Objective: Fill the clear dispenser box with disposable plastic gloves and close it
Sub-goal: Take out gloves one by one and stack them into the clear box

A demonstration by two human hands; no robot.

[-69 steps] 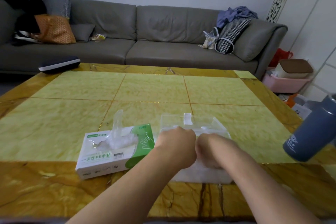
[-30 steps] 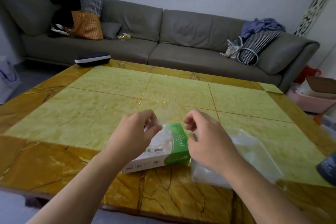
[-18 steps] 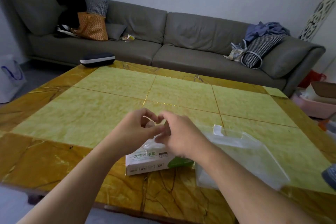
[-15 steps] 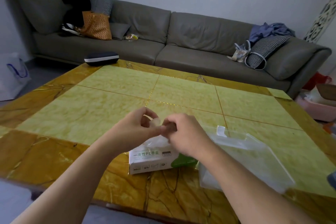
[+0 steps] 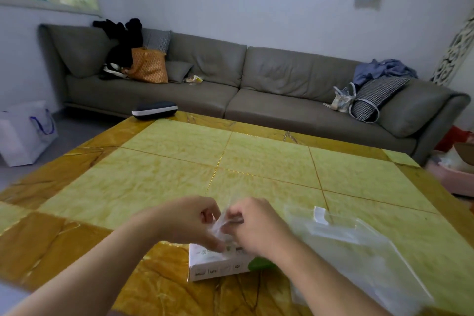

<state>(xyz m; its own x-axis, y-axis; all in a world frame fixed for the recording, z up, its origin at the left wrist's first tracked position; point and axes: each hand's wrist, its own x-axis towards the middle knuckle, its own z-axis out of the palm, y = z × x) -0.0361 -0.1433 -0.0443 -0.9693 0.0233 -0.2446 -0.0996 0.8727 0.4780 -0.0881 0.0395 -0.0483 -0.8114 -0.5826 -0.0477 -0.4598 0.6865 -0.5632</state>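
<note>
A white and green cardboard glove box (image 5: pixel 215 261) lies near the front edge of the yellow marble table (image 5: pixel 179 161). Above it, my left hand (image 5: pixel 189 220) and my right hand (image 5: pixel 254 226) both pinch a thin clear plastic glove (image 5: pixel 222 223) that comes up out of the box. The clear dispenser box (image 5: pixel 359 254) lies to the right of the glove box, its lid with a white tab (image 5: pixel 319 214) visible. My right forearm crosses the dispenser's near left corner.
A dark case with a white stripe (image 5: pixel 154 110) sits on the table's far left corner. A grey sofa (image 5: pixel 256 87) with bags and cushions runs along the wall behind. A white shopping bag (image 5: pixel 24 131) stands on the floor at left.
Both hands left the clear dispenser box and moved left over the cardboard glove box. They came together and now pinch a glove above it. The camera tilted up.
</note>
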